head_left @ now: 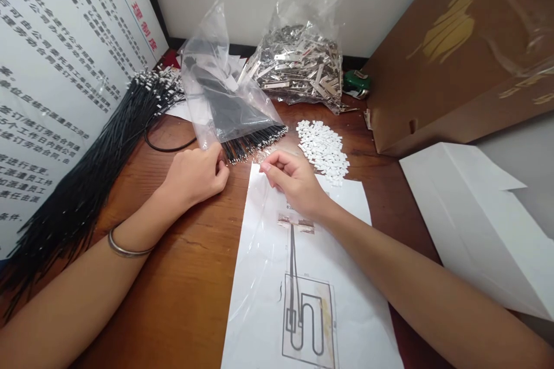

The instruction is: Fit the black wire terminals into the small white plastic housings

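Note:
My left hand [197, 177] is closed, with its curled fingers against the lower corner of a clear plastic bag [197, 109]. Whether it grips the bag or something small is hidden. Out of that bag fan black cables [242, 144] with small metal tips. My right hand [298, 181] hovers over the top of a printed sheet [264, 277], thumb and forefinger pinched together. Anything between those fingertips is too small to make out. Just beyond this hand lies a pile of small white connector-like pieces [322, 147]. The sheet shows a looped line drawing.
Left, a long bundle of black cables [90, 167] leans by a printed board [56, 69]. At the back stand a bag of flat metal pieces [298, 66] and a green object [357, 83]. A brown box [433, 63] and folded white card [471, 213] border the right.

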The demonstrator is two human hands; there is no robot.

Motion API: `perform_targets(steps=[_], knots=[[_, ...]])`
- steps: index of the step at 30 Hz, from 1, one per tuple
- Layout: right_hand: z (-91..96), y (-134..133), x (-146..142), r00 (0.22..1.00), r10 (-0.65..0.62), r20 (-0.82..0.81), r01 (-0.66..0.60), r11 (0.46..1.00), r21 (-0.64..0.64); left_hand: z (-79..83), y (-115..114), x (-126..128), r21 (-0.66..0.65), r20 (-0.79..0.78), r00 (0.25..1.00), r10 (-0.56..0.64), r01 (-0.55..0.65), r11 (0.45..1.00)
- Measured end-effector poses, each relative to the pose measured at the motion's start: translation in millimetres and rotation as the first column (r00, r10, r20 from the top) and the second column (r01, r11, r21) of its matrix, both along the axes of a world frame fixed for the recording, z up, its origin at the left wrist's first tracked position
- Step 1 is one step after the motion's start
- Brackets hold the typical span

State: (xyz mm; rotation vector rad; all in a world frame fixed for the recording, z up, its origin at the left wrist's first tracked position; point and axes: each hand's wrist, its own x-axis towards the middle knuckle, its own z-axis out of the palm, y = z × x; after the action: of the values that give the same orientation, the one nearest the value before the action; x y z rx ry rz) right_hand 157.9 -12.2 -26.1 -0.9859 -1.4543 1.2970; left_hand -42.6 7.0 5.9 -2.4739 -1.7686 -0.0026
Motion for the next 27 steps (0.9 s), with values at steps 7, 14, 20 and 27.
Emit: perform_targets(steps=[7, 14, 20, 27], knots=[[-1.8, 1.2, -0.2, 1.000, 0.008, 0.004, -0.009, 1.000, 0.024, -0.1, 1.1, -2.4, -0.019, 0.060, 0.997, -0.039, 0.041, 0.999], [0.5, 0.5, -0.4, 1.000, 0.005, 0.006, -0.005, 1.000, 0.022, -1.6, 1.8, -4.4, -0.014, 0.016, 0.998, -0.055, 0.055, 0.998], [0.6, -0.3, 0.0, 1.000, 0.002, 0.022, -0.003, 1.000, 0.019, 0.9, 1.4, -1.4, 0.006, -0.073, 0.997, 0.007, -0.007, 1.000], [-0.1, -0.2, -1.0, 0.996, -0.005, 0.085, 0.001, 0.999, 0.054, 4.2, -1.4, 3.7, -0.007, -0.125, 0.991, 0.052, -0.053, 0.999]])
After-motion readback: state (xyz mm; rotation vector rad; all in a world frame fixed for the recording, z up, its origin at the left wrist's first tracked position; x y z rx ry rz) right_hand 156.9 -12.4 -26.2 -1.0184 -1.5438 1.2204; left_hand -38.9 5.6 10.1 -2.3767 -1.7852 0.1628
